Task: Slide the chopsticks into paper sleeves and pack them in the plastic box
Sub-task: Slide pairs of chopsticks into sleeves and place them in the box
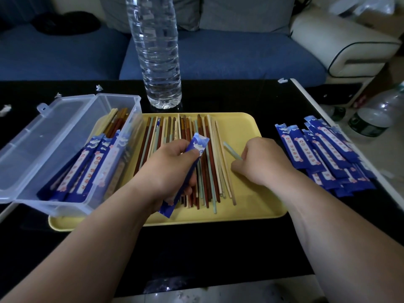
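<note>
Several loose chopsticks [175,132], brown, pale green and cream, lie side by side on a yellow tray [240,130]. My left hand [168,169] hovers over them and grips a blue paper sleeve [197,146] whose lower end pokes out below my palm. My right hand [262,160] pinches a pale green chopstick [231,150] just above the tray's right part. A clear plastic box [65,200] with its lid open stands at the left and holds several sleeved chopsticks [87,167].
A heap of blue paper sleeves [328,149] lies on the black table to the right of the tray. A tall clear water bottle [157,51] stands behind the tray. Another bottle [376,114] is on the floor at right. A blue sofa is beyond.
</note>
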